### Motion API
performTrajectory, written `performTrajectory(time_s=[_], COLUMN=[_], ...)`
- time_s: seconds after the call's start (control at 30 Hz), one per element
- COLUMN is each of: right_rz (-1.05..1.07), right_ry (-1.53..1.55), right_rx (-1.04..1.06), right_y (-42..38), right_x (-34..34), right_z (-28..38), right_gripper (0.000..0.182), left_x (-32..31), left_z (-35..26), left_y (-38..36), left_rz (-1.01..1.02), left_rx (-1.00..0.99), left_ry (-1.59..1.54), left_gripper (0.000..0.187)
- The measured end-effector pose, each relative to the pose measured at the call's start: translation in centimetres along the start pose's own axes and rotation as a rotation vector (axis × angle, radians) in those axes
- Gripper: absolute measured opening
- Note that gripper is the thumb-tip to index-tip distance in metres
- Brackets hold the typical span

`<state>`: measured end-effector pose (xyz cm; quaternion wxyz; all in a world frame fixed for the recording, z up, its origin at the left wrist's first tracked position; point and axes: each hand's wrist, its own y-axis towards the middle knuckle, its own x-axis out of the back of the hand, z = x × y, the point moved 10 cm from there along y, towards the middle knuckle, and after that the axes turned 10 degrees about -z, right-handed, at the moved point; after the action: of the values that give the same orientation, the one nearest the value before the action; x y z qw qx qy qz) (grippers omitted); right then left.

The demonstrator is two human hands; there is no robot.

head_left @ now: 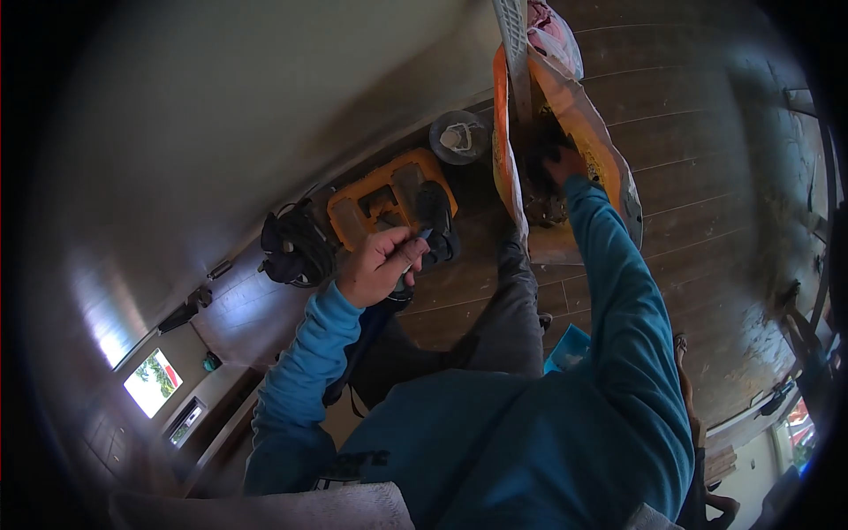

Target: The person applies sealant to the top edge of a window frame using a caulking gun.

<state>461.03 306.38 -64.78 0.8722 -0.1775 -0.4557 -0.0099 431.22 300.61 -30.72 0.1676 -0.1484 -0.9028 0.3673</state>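
My left hand (385, 267) is closed in front of my body, fingers curled round a small thing with a pale bluish tip (425, 235) poking out past the thumb. Below that hand lies an orange tool case (346, 188) on the floor, partly covered by my dark shoe (434, 205). My right hand (565, 165) reaches down inside a tall, open-topped orange and white bag (594, 110). Its fingers sink into shadow against a dark clump in the bag, and I cannot tell whether they grip it.
A round dark bucket (460, 138) with something white in it stands by the wall. Left of the case sits a dark bag with coiled cords (299, 245). A light blue box (568, 350) is beside my leg. A pale perforated bar (512, 40) rises beside the orange bag.
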Motion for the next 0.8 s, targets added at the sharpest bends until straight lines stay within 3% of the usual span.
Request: performTrajectory(time_s=[0.13, 0.2, 0.23, 0.3, 0.33, 0.4, 0.53, 0.73, 0.8], right_rz=[0.023, 0.089, 0.084, 0.047, 0.034, -0.025, -0.195, -0.366, -0.439], right_ry=[0.109, 0.578, 0.585, 0.855, 0.86, 1.21, 1.57, 1.837, 1.77], right_rx=[-0.148, -0.316, -0.316, -0.304, -0.303, -0.293, -0.494, -0.754, -0.772], right_y=[-2.8, -5.0, -5.9, -7.1, -8.0, -9.6, -13.7, -17.4, -18.0], right_x=[4.3, 7.2, 7.7, 9.2, 9.3, 9.9, 13.7, 12.8, 11.8], right_z=[1.6, 3.3, 3.6, 4.7, 4.7, 5.5, 6.3, 5.8, 5.1], right_gripper=[0.064, 0.058, 0.058, 0.041, 0.041, 0.026, 0.019, 0.015, 0.014], left_x=[-3.7, -5.5, -6.5, -7.9, -8.7, -9.9, -12.4, -15.6, -16.7], left_z=[-1.1, -2.0, -2.3, -3.0, -3.3, -3.6, -5.4, -4.5, -4.3], left_y=[2.1, 3.1, 3.3, 4.1, 4.5, 5.3, 6.1, 7.2, 7.3], left_rz=[0.111, 0.135, 0.156, 0.173, 0.187, 0.206, 0.228, 0.244, 0.282], left_rx=[0.013, -0.001, -0.006, -0.032, -0.052, -0.081, -0.162, -0.181, -0.198], left_ry=[0.142, 0.182, 0.216, 0.241, 0.254, 0.266, 0.333, 0.395, 0.428], left_gripper=[0.031, 0.03, 0.029, 0.028, 0.027, 0.025, 0.022, 0.022, 0.022])
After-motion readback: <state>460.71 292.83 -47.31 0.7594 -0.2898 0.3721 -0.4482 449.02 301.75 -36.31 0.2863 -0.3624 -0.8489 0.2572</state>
